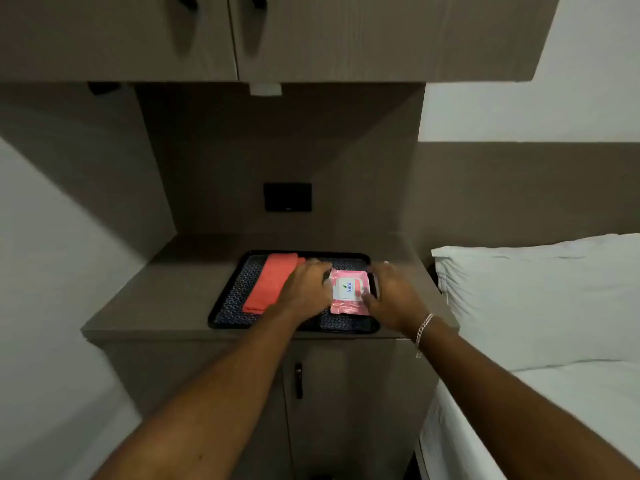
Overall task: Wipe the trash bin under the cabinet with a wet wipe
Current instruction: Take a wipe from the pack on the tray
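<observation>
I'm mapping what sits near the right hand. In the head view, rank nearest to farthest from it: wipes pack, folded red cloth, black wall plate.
From the right hand:
1. Wipes pack, touching it, on the tray.
2. Folded red cloth, tray's left side.
3. Black wall plate, on the back wall.

"kara" on pink wipes pack [348, 291]

My left grip [306, 289] covers the left edge of the wipes pack [349, 292] and part of the folded red cloth [272, 282]. My right grip [391, 296] hides the tray's [225, 303] right rim. Motion blurs my fingertips [369, 296]; the pack's small print is unreadable.
</observation>
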